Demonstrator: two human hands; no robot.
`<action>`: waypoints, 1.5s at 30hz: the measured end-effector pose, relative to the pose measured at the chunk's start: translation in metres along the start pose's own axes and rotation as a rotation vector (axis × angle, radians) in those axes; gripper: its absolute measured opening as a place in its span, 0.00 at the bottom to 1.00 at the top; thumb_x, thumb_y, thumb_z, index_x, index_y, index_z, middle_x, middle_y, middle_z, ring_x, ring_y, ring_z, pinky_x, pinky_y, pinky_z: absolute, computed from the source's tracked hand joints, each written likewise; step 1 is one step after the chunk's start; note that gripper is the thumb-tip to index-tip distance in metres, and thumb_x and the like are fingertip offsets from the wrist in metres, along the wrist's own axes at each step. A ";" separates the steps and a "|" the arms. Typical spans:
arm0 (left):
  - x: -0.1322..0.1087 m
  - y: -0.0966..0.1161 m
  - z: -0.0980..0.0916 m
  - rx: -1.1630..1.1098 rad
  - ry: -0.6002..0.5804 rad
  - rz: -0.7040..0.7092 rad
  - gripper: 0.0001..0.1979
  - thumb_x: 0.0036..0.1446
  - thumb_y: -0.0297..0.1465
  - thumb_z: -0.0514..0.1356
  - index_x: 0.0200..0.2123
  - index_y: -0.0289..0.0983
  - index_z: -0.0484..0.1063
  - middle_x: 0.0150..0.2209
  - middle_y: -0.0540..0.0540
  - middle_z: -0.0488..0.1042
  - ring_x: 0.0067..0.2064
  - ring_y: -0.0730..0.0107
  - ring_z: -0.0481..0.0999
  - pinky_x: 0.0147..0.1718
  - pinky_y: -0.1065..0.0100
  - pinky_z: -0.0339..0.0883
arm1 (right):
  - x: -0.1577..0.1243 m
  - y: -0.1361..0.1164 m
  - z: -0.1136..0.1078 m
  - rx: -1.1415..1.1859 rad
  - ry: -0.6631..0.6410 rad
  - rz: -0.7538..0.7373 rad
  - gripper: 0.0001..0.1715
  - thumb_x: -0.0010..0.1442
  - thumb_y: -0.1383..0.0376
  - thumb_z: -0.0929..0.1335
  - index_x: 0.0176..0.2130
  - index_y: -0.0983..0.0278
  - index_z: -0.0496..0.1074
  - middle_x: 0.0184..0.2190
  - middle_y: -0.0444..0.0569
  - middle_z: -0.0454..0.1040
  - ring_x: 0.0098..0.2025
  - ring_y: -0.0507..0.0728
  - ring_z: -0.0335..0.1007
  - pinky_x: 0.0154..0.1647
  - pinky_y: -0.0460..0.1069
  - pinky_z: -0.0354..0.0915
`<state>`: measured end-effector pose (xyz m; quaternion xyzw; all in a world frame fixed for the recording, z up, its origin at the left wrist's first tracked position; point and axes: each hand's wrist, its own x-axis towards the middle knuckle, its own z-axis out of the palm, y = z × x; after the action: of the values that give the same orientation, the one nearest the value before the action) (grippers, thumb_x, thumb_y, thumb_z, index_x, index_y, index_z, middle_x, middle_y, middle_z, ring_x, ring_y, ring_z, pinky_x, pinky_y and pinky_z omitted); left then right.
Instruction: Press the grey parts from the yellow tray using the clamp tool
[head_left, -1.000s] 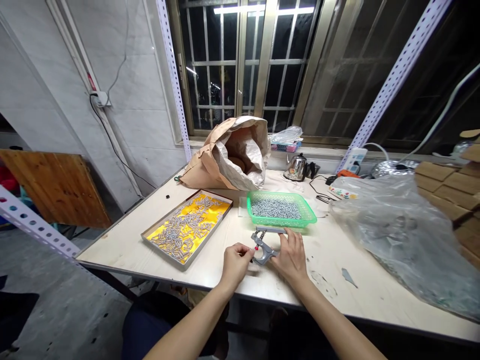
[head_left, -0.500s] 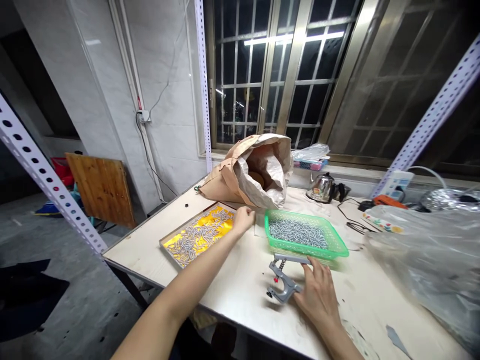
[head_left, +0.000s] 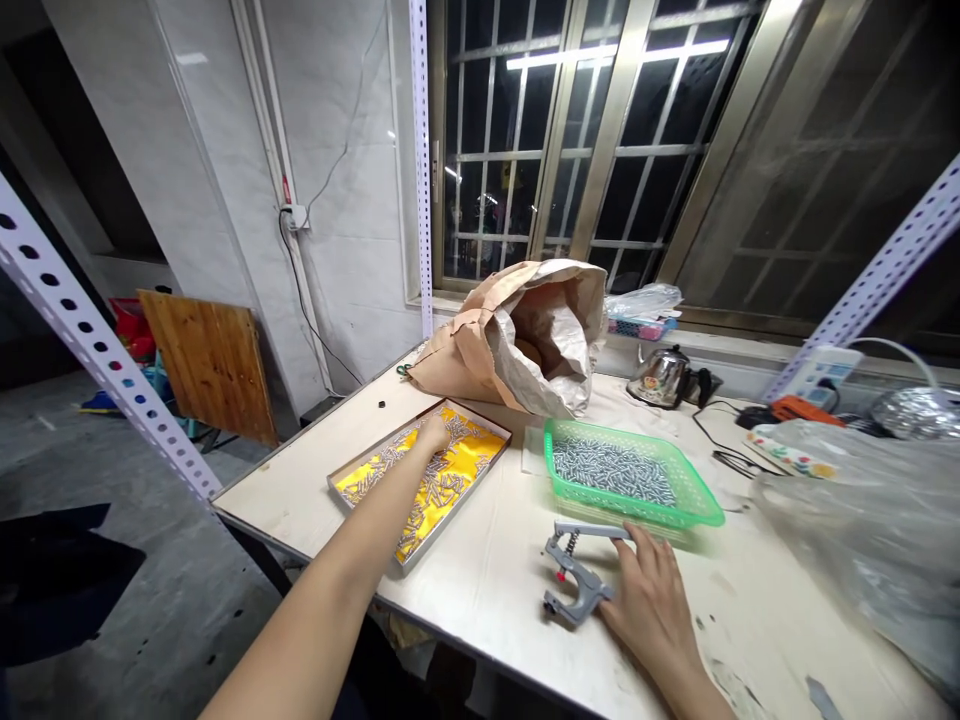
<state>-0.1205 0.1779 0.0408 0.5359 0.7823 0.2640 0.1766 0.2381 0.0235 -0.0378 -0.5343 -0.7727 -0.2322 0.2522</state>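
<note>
My left hand (head_left: 433, 435) is over the shallow tray (head_left: 444, 522), its curled fingers down among small silvery metal pieces (head_left: 439, 488) on a yellow lining. Its fingertips are hidden, so what they hold cannot be made out. My right hand (head_left: 651, 585) is wrapped around the handles of grey hand-press pliers (head_left: 581, 590), with a spring and a red tip between the jaws. The pliers are held just in front of a green plastic basket (head_left: 709, 507) full of similar metal pieces (head_left: 611, 470).
An open brown paper sack (head_left: 465, 350) lies behind the tray. A metal kettle (head_left: 660, 375) stands by the window. Clear plastic bags (head_left: 847, 540) cover the right side, near a pair of glasses (head_left: 742, 462). Perforated metal posts (head_left: 97, 350) rise at the table's sides.
My left hand has moved left, from the tray's right edge into the metal pieces. My right hand still holds the pliers in front of the basket. The view has shifted slightly.
</note>
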 end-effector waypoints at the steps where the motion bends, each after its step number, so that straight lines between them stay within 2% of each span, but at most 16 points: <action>1: 0.000 0.000 0.001 0.006 0.001 -0.014 0.03 0.44 0.22 0.63 0.26 0.30 0.72 0.35 0.33 0.77 0.44 0.54 0.75 0.40 0.67 0.64 | 0.000 0.000 0.000 -0.003 -0.006 0.003 0.26 0.49 0.54 0.65 0.43 0.68 0.68 0.52 0.63 0.64 0.57 0.69 0.56 0.59 0.65 0.50; 4: -0.002 -0.002 -0.005 0.005 0.021 -0.048 0.04 0.44 0.20 0.63 0.27 0.30 0.73 0.37 0.32 0.77 0.45 0.52 0.74 0.42 0.65 0.63 | 0.000 -0.001 0.000 -0.009 -0.015 -0.011 0.26 0.50 0.54 0.65 0.43 0.69 0.68 0.52 0.64 0.64 0.57 0.70 0.55 0.59 0.65 0.50; 7: -0.011 -0.003 -0.023 -0.045 0.075 -0.043 0.06 0.45 0.21 0.62 0.30 0.31 0.74 0.39 0.33 0.77 0.48 0.51 0.73 0.43 0.65 0.63 | 0.001 -0.002 -0.003 -0.014 -0.010 -0.025 0.26 0.50 0.55 0.65 0.43 0.71 0.68 0.52 0.65 0.65 0.57 0.70 0.55 0.60 0.65 0.49; 10: -0.033 0.002 -0.036 -0.125 0.110 -0.001 0.08 0.51 0.23 0.59 0.36 0.30 0.74 0.40 0.34 0.77 0.48 0.55 0.73 0.43 0.66 0.64 | 0.004 -0.007 -0.010 -0.025 -0.008 -0.020 0.25 0.51 0.57 0.64 0.43 0.72 0.69 0.52 0.65 0.65 0.57 0.70 0.55 0.61 0.65 0.46; 12: -0.060 0.009 -0.034 -0.186 0.072 0.046 0.09 0.55 0.26 0.55 0.38 0.30 0.73 0.37 0.37 0.77 0.42 0.61 0.76 0.39 0.68 0.66 | 0.006 -0.011 -0.016 -0.025 -0.011 -0.018 0.26 0.51 0.58 0.65 0.44 0.73 0.68 0.52 0.66 0.65 0.58 0.70 0.54 0.61 0.66 0.44; 14: -0.096 0.015 -0.021 -0.343 -0.047 0.097 0.09 0.57 0.28 0.55 0.36 0.31 0.73 0.32 0.41 0.78 0.33 0.67 0.77 0.34 0.69 0.68 | 0.009 -0.014 -0.023 -0.017 -0.019 -0.002 0.25 0.51 0.59 0.65 0.45 0.73 0.68 0.53 0.66 0.65 0.58 0.69 0.54 0.62 0.66 0.43; 17: -0.156 0.021 0.013 -0.728 -0.269 0.111 0.05 0.51 0.29 0.61 0.29 0.31 0.72 0.25 0.45 0.75 0.27 0.71 0.75 0.28 0.70 0.68 | 0.012 -0.019 -0.031 -0.009 -0.023 0.043 0.23 0.52 0.61 0.64 0.45 0.72 0.68 0.54 0.65 0.64 0.60 0.67 0.53 0.63 0.65 0.41; 19: -0.190 0.024 0.037 -0.877 -0.328 0.030 0.06 0.46 0.27 0.65 0.25 0.32 0.70 0.21 0.48 0.73 0.24 0.74 0.73 0.25 0.72 0.67 | 0.013 -0.021 -0.035 -0.009 -0.012 0.058 0.22 0.53 0.62 0.64 0.45 0.72 0.68 0.55 0.65 0.64 0.60 0.67 0.52 0.63 0.65 0.40; 22: -0.221 0.030 0.063 -0.994 -0.359 -0.141 0.06 0.46 0.25 0.64 0.30 0.32 0.69 0.19 0.52 0.69 0.20 0.76 0.71 0.22 0.74 0.65 | 0.014 -0.024 -0.038 0.001 0.012 0.075 0.22 0.52 0.63 0.65 0.46 0.72 0.68 0.56 0.64 0.64 0.62 0.66 0.51 0.64 0.65 0.38; 26: -0.232 0.033 0.076 -1.018 -0.405 -0.187 0.06 0.49 0.25 0.61 0.33 0.31 0.70 0.18 0.51 0.71 0.19 0.75 0.70 0.21 0.72 0.65 | 0.014 -0.026 -0.039 0.009 0.031 0.088 0.23 0.51 0.64 0.65 0.46 0.72 0.68 0.57 0.64 0.63 0.62 0.66 0.50 0.64 0.65 0.37; 31: -0.233 0.029 0.088 -1.011 -0.299 -0.022 0.06 0.44 0.27 0.65 0.26 0.31 0.72 0.22 0.48 0.73 0.23 0.74 0.71 0.24 0.73 0.63 | 0.013 -0.028 -0.039 0.007 0.041 0.114 0.24 0.50 0.66 0.65 0.47 0.72 0.67 0.58 0.63 0.62 0.63 0.65 0.50 0.64 0.64 0.39; 35: -0.235 0.024 0.098 -1.012 -0.273 0.043 0.15 0.46 0.26 0.63 0.40 0.30 0.74 0.23 0.50 0.73 0.27 0.72 0.72 0.32 0.70 0.65 | 0.013 -0.028 -0.039 0.006 0.043 0.120 0.25 0.49 0.67 0.65 0.47 0.72 0.67 0.59 0.63 0.61 0.63 0.65 0.50 0.63 0.63 0.40; 37: -0.236 0.023 0.099 -0.958 -0.279 0.100 0.15 0.48 0.25 0.61 0.42 0.30 0.74 0.27 0.47 0.74 0.31 0.69 0.73 0.36 0.68 0.65 | 0.013 -0.028 -0.039 0.007 0.044 0.121 0.25 0.49 0.67 0.65 0.47 0.72 0.67 0.59 0.64 0.61 0.63 0.65 0.50 0.63 0.63 0.40; 39: -0.237 0.022 0.098 -0.879 -0.277 0.156 0.11 0.50 0.25 0.58 0.37 0.31 0.76 0.31 0.44 0.76 0.35 0.66 0.74 0.38 0.67 0.65 | 0.013 -0.028 -0.039 0.006 0.037 0.125 0.25 0.49 0.67 0.65 0.47 0.72 0.67 0.59 0.63 0.61 0.63 0.65 0.49 0.63 0.63 0.39; 42: -0.240 0.022 0.095 -0.823 -0.281 0.178 0.08 0.51 0.25 0.57 0.33 0.31 0.75 0.32 0.43 0.75 0.35 0.66 0.74 0.37 0.67 0.65 | 0.013 -0.027 -0.039 0.003 0.023 0.131 0.24 0.49 0.66 0.65 0.47 0.71 0.68 0.59 0.63 0.61 0.63 0.64 0.49 0.63 0.62 0.39; 45: -0.241 0.021 0.094 -0.827 -0.258 0.198 0.12 0.52 0.26 0.56 0.40 0.31 0.73 0.31 0.45 0.74 0.32 0.68 0.72 0.35 0.69 0.65 | 0.014 -0.027 -0.038 0.001 0.026 0.132 0.24 0.49 0.66 0.65 0.47 0.72 0.68 0.59 0.63 0.61 0.63 0.65 0.49 0.63 0.62 0.39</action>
<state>0.0354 -0.0194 -0.0230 0.5211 0.5274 0.5014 0.4460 0.2138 0.0006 -0.0027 -0.5808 -0.7327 -0.2216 0.2770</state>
